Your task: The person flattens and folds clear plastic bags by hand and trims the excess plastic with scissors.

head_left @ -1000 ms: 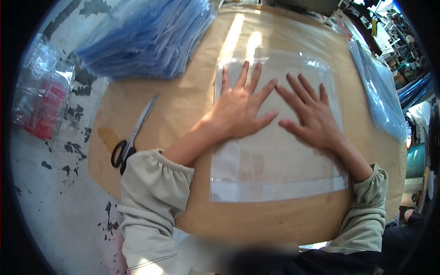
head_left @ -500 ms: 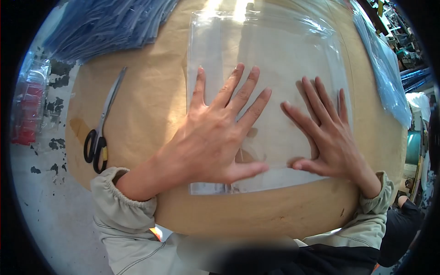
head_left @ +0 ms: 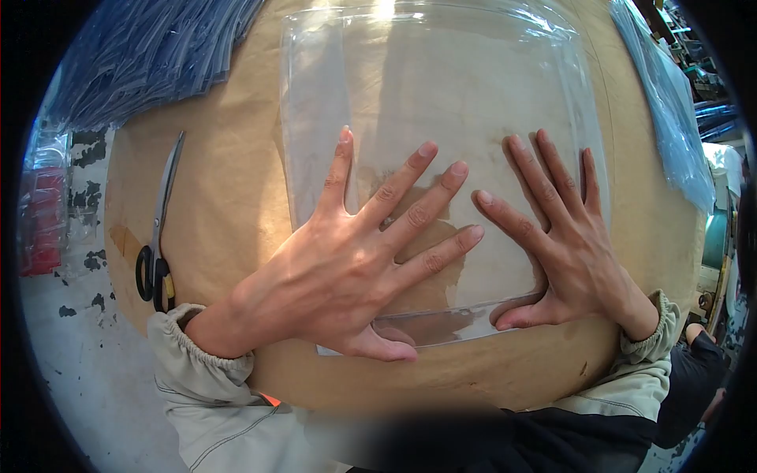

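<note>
A clear plastic sheet or bag (head_left: 465, 87) lies flat on the brown-covered table (head_left: 229, 173) in front of me. My left hand (head_left: 355, 252) rests on its left and lower part, palm down with the fingers spread wide. Its thumb reaches past the near edge of the plastic. On the right side of the plastic lies my right hand (head_left: 564, 236), also flat with its fingers apart. Neither hand grips anything. Under the plastic near my left fingers, a darker brown patch shows through. Whether the plastic has one or several layers I cannot tell.
Scissors (head_left: 161, 213) with black handles lie left of my left hand. A thick pile of bluish clear plastic (head_left: 158, 55) covers the far left corner. More folded plastic (head_left: 670, 118) lies along the right edge. Red packets (head_left: 43, 221) are at far left. Another person's dark clothing (head_left: 686, 394) shows at lower right.
My left hand has slid down and slightly left over the plastic, its thumb now past the near edge. My right hand stays nearly in place. The camera view has shifted slightly.
</note>
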`<state>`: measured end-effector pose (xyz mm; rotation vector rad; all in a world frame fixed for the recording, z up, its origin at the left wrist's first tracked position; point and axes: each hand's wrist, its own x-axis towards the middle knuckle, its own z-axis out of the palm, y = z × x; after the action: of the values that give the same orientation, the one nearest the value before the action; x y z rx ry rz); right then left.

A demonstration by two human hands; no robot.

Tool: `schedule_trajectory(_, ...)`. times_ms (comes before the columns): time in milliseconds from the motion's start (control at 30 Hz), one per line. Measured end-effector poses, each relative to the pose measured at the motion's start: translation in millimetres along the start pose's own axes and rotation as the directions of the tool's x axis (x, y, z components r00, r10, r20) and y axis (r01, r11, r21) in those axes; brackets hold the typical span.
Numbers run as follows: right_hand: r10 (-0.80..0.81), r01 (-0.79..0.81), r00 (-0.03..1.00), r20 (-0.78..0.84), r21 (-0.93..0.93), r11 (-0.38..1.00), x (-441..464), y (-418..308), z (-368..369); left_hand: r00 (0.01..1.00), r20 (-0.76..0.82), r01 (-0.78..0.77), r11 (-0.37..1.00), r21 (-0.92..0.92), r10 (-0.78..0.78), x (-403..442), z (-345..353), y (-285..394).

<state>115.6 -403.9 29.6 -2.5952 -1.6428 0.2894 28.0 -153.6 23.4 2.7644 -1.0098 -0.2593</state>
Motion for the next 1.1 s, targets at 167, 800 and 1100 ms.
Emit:
schedule_trajectory(167,-0.011,0.011,1.0,-0.012,-0.006,1.0,0.4,0.8,-0.3,1.0,-0.014,0.011,1.0,0.007,-0.011,0.7,-2.4,0.9)
schedule_trajectory(800,0.166,-0.194,0.942,-0.293,-0.071,0.978,15.6,-24.3,9.1,0.884,-0.413,0.013,0.895,-0.445,-0.218,-0.5,-1.7,-10.2)
schedule_trajectory(1100,0.59,-0.614,0.746,-0.31,0.025,0.789,51.8,112.4,-16.0,0.918,-0.375,0.057,0.978,-0.202,-0.131,0.9,4.3,-9.1)
